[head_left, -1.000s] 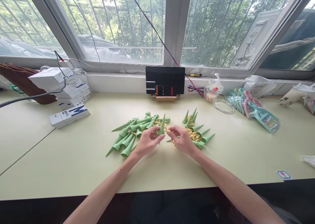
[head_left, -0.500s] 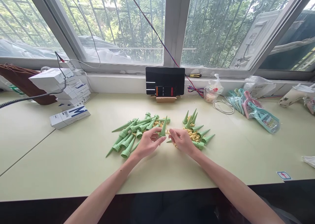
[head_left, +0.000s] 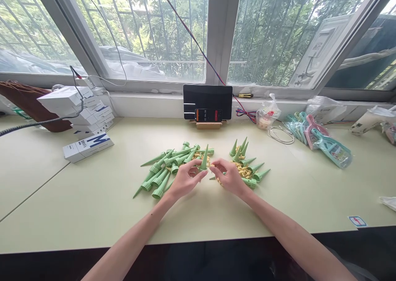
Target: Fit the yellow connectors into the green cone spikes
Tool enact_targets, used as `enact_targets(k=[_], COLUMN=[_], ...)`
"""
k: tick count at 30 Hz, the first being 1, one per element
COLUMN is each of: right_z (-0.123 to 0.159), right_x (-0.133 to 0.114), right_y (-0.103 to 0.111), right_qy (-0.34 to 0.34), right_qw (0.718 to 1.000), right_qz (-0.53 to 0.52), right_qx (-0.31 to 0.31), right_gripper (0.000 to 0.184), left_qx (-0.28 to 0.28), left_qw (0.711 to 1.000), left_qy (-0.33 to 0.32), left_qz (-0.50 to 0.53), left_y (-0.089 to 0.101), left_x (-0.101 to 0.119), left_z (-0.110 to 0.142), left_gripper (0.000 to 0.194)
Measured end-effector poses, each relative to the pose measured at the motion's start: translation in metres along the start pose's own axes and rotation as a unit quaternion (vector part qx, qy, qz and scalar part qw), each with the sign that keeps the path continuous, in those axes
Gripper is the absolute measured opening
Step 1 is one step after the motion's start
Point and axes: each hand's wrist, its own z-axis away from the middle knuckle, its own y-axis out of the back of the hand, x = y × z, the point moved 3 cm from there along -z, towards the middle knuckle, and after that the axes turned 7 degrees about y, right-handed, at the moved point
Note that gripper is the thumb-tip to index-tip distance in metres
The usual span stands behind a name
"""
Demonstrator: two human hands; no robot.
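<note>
My left hand (head_left: 187, 178) grips a green plastic watering spike (head_left: 204, 158) by its wide base, point upward. A small yellow plastic valve (head_left: 208, 164) sticks out from the spike's right side. The fingertips of my right hand (head_left: 228, 176) are at the valve's outer end, seemingly pinching it; the exact contact is too small to see clearly. Left of my hands lies a pile of green spikes (head_left: 159, 176) with some yellow pieces among them. Just beyond my right hand, loose yellow valves (head_left: 246, 170) lie among more green spikes (head_left: 261, 174), several standing point up.
A tablet (head_left: 208, 99) with a phone (head_left: 208, 115) before it leans at the back. White boxes (head_left: 88, 147) are stacked at left. Bagged small dustpans (head_left: 331, 147), a plastic bag (head_left: 266, 114) and a coiled cable (head_left: 281, 135) lie at right. The table's front edge runs beneath my forearms.
The spike in my left hand has tilted slightly and shifted a little left. My right hand's fingers have loosened and changed their hold around the yellow valve, which now sits at the spike's side.
</note>
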Motion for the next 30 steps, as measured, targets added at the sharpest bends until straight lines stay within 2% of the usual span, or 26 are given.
enact_targets(k=[10,15,17,22,30], right_z=[0.0009,0.0012,0.0012,0.0003,0.0003], right_x=[0.003,0.0027,0.0017,-0.0022,0.0003], right_y=[-0.001,-0.0014,-0.0009,0.0009,0.0], right_qy=[-0.012,-0.027,-0.025,-0.004,0.01], right_qw=[1.0,0.999,1.0,1.0,1.0], right_qz=[0.016,0.01,0.01,-0.004,-0.006], right_qx=[-0.016,-0.018,-0.013,0.001,0.002], right_gripper=[0.054,0.057,0.054,0.028,0.022], left_qx=[-0.016,-0.017,-0.015,0.003,0.007], left_qw=[0.999,1.0,1.0,1.0,1.0], left_qy=[-0.018,-0.016,-0.011,-0.003,-0.001], left_qz=[-0.025,-0.021,-0.018,0.0,0.004], left_y=[-0.0001,-0.0005,-0.0003,0.0008,0.0009], left_x=[-0.0096,-0.0098,-0.0084,-0.0042,-0.0057], left_z=[-0.0014,-0.0016,-0.0018,-0.0021,-0.002], left_gripper=[0.032,0.032,0.033,0.031,0.031])
